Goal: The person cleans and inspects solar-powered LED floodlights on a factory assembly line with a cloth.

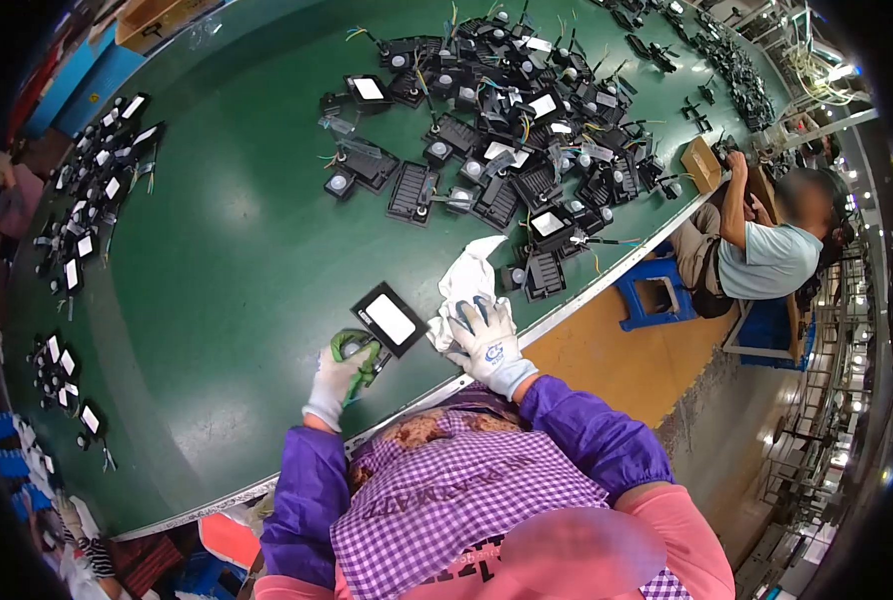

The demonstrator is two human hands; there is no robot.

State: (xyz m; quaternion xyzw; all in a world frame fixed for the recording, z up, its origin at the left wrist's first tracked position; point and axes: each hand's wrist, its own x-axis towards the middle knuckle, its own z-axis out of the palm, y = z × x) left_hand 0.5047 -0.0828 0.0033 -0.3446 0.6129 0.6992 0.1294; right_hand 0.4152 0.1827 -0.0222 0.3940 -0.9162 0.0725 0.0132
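My left hand [344,372], in a white glove with green fingers, is closed around the sensor end of a black LED floodlight [391,320]. The light's white panel faces up, tilted over the green table near its front edge. To its right, my right hand [487,338], in a white glove with dark fingertips, grips a crumpled white cloth [470,275] against the tabletop. Its fingers partly cover the cloth. Just beyond the cloth lies another black floodlight [544,276], its ribbed back showing.
A large pile of floodlights with wires [497,150] spreads over the far middle of the green table [237,270]. More lights [97,190] lie in groups along the left side. At right a person [767,245] sits near a blue stool [657,294] and a cardboard box [702,165].
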